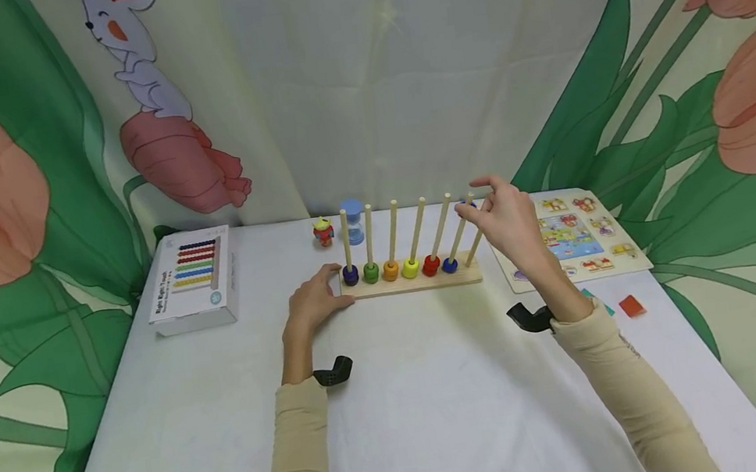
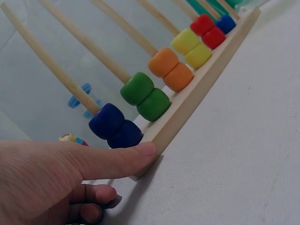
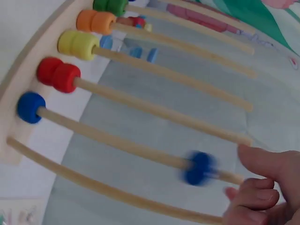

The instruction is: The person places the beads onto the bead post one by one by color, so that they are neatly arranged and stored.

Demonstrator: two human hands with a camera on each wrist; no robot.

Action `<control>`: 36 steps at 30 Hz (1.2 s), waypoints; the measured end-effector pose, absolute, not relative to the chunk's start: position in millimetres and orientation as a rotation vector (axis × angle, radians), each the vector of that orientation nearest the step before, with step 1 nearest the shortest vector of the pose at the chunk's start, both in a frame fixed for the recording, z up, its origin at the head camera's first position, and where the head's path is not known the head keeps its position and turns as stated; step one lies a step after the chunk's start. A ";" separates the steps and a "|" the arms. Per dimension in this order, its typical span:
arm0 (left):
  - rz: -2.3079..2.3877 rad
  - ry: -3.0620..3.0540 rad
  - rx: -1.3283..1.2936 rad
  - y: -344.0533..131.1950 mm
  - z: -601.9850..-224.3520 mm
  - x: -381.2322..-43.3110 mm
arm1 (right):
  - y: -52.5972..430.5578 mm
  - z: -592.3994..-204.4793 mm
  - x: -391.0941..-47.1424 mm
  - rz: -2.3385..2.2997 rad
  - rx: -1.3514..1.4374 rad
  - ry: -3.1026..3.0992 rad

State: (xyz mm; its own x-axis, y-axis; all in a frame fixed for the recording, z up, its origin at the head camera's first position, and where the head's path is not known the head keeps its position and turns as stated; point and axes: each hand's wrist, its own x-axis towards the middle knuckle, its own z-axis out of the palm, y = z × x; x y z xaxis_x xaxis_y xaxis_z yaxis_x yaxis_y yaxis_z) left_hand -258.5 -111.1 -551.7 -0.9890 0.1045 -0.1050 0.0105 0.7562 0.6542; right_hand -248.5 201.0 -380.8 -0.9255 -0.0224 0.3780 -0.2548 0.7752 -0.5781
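Note:
A wooden peg rack [image 1: 412, 283] with a row of upright pegs stands on the table. My left hand [image 1: 315, 300] holds its left end, thumb [image 2: 136, 154] along the front edge of the base. Pairs of dark blue beads [image 2: 107, 121], green beads [image 2: 137, 88], orange beads [image 2: 163, 62], yellow beads [image 2: 186, 42] and red beads [image 3: 58, 75] sit at the bottoms of their pegs. One blue bead [image 3: 31, 108] rests low on the sixth peg. Another blue bead [image 3: 198, 168], blurred, is high on that peg, apart from the parted fingers of my right hand [image 1: 504, 222]. The last peg [image 3: 108, 190] carries no bead.
Behind the rack stand a small red toy figure [image 1: 323, 232] and a blue sand timer [image 1: 353, 223]. A white box [image 1: 192, 281] lies at the left. On the right are a wooden puzzle board [image 1: 607, 259] and an orange-red square piece [image 1: 631, 306].

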 end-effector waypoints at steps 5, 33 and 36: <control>1.055 2.808 0.086 -109.6 -547.8 -257.9 | 191.2 -405.5 -228.4 1.107 0.278 -2.348; 0.713 3.168 0.381 -86.7 -397.6 -127.4 | 134.5 -425.1 -137.6 0.517 0.321 -2.981; 0.698 3.178 0.399 -78.8 -397.7 -126.1 | 135.5 -422.5 -136.9 0.527 0.332 -2.968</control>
